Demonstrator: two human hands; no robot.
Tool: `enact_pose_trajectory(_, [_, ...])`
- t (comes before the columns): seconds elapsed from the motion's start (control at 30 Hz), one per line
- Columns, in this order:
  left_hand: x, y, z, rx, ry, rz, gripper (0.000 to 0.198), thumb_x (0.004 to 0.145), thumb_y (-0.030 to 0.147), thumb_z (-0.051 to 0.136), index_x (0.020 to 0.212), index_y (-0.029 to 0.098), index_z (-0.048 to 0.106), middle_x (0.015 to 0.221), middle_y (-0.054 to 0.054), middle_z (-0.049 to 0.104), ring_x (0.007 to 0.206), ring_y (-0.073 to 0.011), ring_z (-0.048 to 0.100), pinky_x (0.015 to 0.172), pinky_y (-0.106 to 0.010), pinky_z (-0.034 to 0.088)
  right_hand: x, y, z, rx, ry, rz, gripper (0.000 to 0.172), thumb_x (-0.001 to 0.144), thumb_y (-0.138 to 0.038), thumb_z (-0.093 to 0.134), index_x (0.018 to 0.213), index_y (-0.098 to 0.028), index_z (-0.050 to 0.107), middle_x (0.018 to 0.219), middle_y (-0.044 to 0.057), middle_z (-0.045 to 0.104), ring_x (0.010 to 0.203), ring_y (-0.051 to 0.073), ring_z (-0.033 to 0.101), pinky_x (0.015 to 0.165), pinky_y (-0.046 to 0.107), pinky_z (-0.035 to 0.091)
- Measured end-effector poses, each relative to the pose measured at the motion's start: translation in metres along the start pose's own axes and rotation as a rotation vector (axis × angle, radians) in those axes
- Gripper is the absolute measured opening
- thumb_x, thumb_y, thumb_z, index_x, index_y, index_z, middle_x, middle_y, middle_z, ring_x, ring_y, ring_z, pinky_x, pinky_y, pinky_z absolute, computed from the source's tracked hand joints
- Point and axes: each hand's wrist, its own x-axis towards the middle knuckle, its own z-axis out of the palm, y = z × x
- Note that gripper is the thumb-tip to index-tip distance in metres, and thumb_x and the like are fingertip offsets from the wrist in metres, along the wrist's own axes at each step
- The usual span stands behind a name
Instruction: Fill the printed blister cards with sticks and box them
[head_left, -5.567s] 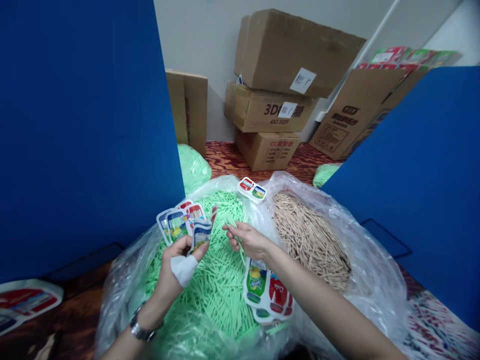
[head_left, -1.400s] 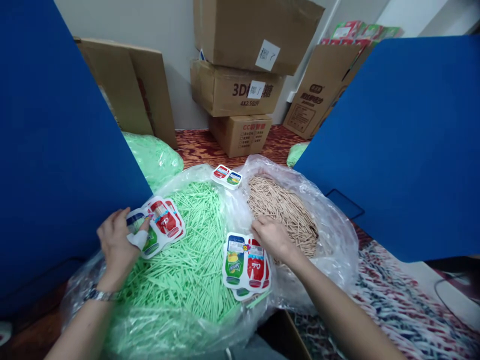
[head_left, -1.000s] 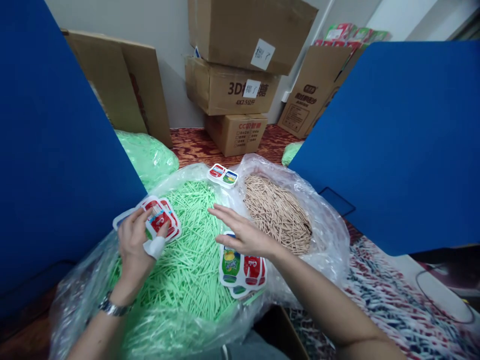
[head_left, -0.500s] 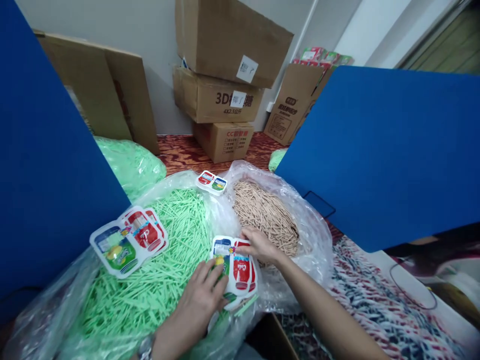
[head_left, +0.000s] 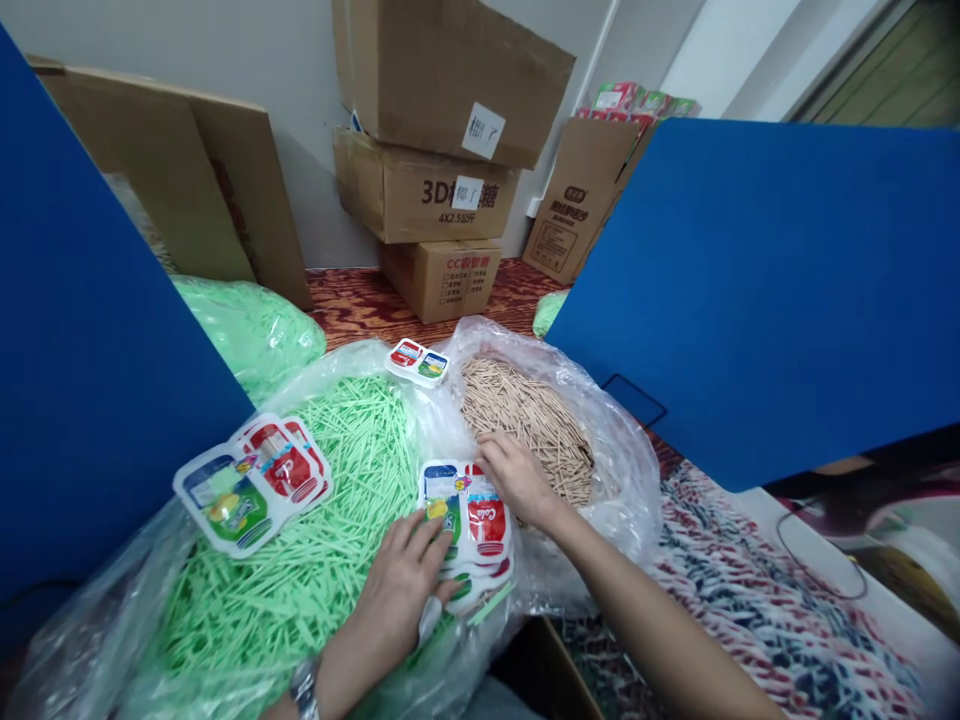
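A small stack of printed drink-bottle-shaped packs (head_left: 487,525), red cola beside green lemon, lies at the front between two heaps of thin sticks. My left hand (head_left: 401,580) grips the stack's left side, fingers bent over it; a white edge shows under the thumb. At the upper right corner, my right hand (head_left: 517,480) has its fingers curled together at the pack's edge, beside the brown sticks (head_left: 529,415). Whatever is between those fingertips is hidden. Green sticks (head_left: 367,440) fill the bag on the left, with more packs (head_left: 232,500) lying on them.
Another pack (head_left: 418,362) rests between the clear plastic bags (head_left: 630,490). Blue panels (head_left: 780,300) stand on both sides. Stacked cardboard boxes (head_left: 442,280) are against the back wall. A patterned knit cloth (head_left: 727,590) lies at the right.
My right hand's fingers have shifted slightly up at the top pack's corner, showing more of its red half. My left hand stays at the stack. The whole view has shifted slightly.
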Motion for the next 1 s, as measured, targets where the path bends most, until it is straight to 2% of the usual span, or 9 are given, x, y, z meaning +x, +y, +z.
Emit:
enact_pose_trajectory(0.1, [0.002,0.004,-0.006,-0.138,0.117,-0.175,0.063,0.083,0.031,0.061,0.140,0.021,0.035,0.144,-0.017,0.039,0.132,-0.0333,0.038,0.102,-0.054,0.039,-0.001,-0.013,-0.018,0.288,0.052,0.030,0.021,0.095,-0.028,0.038,0.086,-0.018,0.053,0.085,0.005,0.060,0.078,0.016,0.055,0.072,0.026,0.041])
enact_pose_trajectory(0.2, [0.010,0.008,-0.012,-0.370,0.241,-0.438,0.094,0.078,0.035,0.066,0.149,0.022,0.005,0.153,-0.019,0.021,0.138,-0.0359,0.026,0.106,-0.056,0.033,-0.005,-0.034,-0.031,0.630,-0.051,0.035,0.022,0.095,-0.034,0.039,0.085,-0.019,0.051,0.070,-0.002,0.052,0.062,0.011,0.049,0.061,0.022,0.038])
enact_pose_trajectory(0.3, [0.020,0.009,-0.015,-0.755,0.268,-0.549,0.111,0.072,0.037,0.072,0.148,0.023,-0.008,0.145,-0.021,0.037,0.125,-0.0345,0.047,0.100,-0.052,0.041,-0.008,-0.056,-0.030,1.013,-0.171,0.059,0.028,0.093,-0.045,0.041,0.084,-0.019,0.048,0.073,-0.002,0.049,0.064,0.010,0.046,0.059,0.021,0.037])
enact_pose_trajectory(0.4, [0.028,0.007,-0.019,-1.080,0.152,-0.595,0.099,0.069,0.035,0.074,0.148,0.017,0.016,0.113,-0.016,0.066,0.092,-0.0275,0.068,0.085,-0.043,0.053,-0.006,-0.068,-0.020,1.308,-0.252,0.114,0.034,0.091,-0.053,0.041,0.084,-0.020,0.045,0.071,-0.004,0.046,0.061,0.009,0.043,0.057,0.020,0.037])
enact_pose_trajectory(0.47, [0.031,0.005,-0.023,-1.145,0.023,-0.622,0.070,0.070,0.033,0.073,0.131,0.011,0.049,0.094,-0.011,0.073,0.079,-0.0251,0.069,0.077,-0.038,0.055,-0.003,-0.069,-0.017,1.301,-0.190,0.113,0.033,0.090,-0.052,0.043,0.083,-0.020,0.046,0.069,-0.004,0.044,0.060,0.008,0.042,0.057,0.020,0.036])
enact_pose_trajectory(0.53, [0.032,0.004,-0.026,-1.149,-0.041,-0.642,0.044,0.074,0.033,0.070,0.110,0.010,0.065,0.088,-0.010,0.074,0.077,-0.0252,0.068,0.073,-0.034,0.055,-0.001,-0.065,-0.018,1.167,-0.104,0.088,0.030,0.090,-0.048,0.046,0.085,-0.019,0.050,0.068,-0.004,0.045,0.059,0.008,0.041,0.056,0.020,0.035])
enact_pose_trajectory(0.77, [0.036,0.006,-0.027,-1.033,0.033,-0.615,0.025,0.070,0.033,0.071,0.084,0.013,0.073,0.072,-0.004,0.072,0.069,-0.0224,0.064,0.062,-0.028,0.052,-0.006,-0.061,-0.026,0.680,0.078,-0.063,0.021,0.087,-0.035,0.055,0.076,-0.018,0.060,0.068,-0.001,0.060,0.064,0.011,0.055,0.064,0.022,0.041])
enact_pose_trajectory(0.9, [0.036,0.005,-0.022,-1.016,0.081,-0.666,0.023,0.067,0.035,0.074,0.063,0.013,0.071,0.061,-0.003,0.070,0.059,-0.0204,0.063,0.060,-0.028,0.053,-0.003,-0.049,-0.028,0.712,-0.071,-0.255,0.022,0.092,-0.030,0.046,0.096,-0.018,0.063,0.084,0.004,0.067,0.076,0.012,0.062,0.070,0.022,0.046])
enact_pose_trajectory(1.0, [0.032,0.002,-0.020,-1.074,0.104,-0.729,0.026,0.062,0.034,0.077,0.079,0.014,0.075,0.075,-0.006,0.076,0.067,-0.0238,0.068,0.066,-0.031,0.056,0.015,-0.012,-0.030,0.688,-0.186,-0.170,0.030,0.096,-0.032,0.039,0.116,-0.019,0.056,0.102,0.005,0.067,0.091,0.013,0.063,0.076,0.025,0.048])
